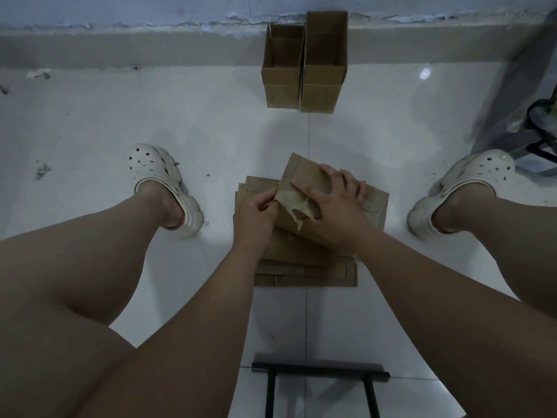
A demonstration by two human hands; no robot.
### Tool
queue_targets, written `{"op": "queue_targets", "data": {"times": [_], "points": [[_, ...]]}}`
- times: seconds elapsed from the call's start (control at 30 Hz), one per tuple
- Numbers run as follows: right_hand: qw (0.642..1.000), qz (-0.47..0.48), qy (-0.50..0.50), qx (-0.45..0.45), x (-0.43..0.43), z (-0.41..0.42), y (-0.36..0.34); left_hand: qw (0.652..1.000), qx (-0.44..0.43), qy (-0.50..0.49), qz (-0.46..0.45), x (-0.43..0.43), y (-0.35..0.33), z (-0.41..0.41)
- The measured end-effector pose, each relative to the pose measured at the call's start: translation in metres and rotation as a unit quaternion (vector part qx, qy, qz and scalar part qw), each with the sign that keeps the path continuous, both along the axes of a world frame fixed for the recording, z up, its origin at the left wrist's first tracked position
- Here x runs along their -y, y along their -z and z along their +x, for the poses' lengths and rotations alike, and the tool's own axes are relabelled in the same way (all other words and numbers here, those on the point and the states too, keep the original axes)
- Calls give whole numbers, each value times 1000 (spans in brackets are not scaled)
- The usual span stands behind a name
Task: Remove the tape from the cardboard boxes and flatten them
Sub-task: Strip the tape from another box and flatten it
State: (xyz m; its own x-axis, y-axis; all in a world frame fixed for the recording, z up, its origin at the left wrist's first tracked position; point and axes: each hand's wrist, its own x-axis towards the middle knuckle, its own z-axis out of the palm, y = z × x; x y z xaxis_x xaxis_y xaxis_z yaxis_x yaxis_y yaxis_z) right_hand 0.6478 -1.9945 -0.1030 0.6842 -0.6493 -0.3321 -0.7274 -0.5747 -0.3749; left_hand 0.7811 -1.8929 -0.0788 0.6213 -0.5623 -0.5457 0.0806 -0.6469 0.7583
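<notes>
A flattened cardboard box (304,173) lies tilted on top of a stack of flattened boxes (304,274) on the floor between my feet. My right hand (334,209) presses flat on it with fingers spread. A crumpled strip of clear tape (297,203) is partly peeled off the box. My left hand (256,215) pinches the tape's left end at the box's edge. Two open, upright cardboard boxes (281,67) (324,60) stand side by side against the far wall.
Glossy white tiled floor (90,122) all around. My feet in white clogs (164,188) (461,191) flank the stack. A black metal stool frame (319,375) sits under me. A dark metal rack (530,128) stands at the right.
</notes>
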Motion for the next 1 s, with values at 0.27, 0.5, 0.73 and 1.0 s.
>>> {"op": "queue_targets", "data": {"times": [0.27, 0.5, 0.73, 1.0], "points": [[1000, 24, 0, 1, 8, 0, -2, 949, 286, 131, 12, 13, -3, 8], [1000, -3, -18, 9, 9, -3, -3, 875, 402, 262, 57, 13, 10, 15], [999, -21, -30, -9, -3, -3, 2, 903, 311, 289, 69, 6, 10, 16], [999, -19, -31, -29, -1, 1, 5, 974, 111, 179, 86, 8, 2, 14]]}}
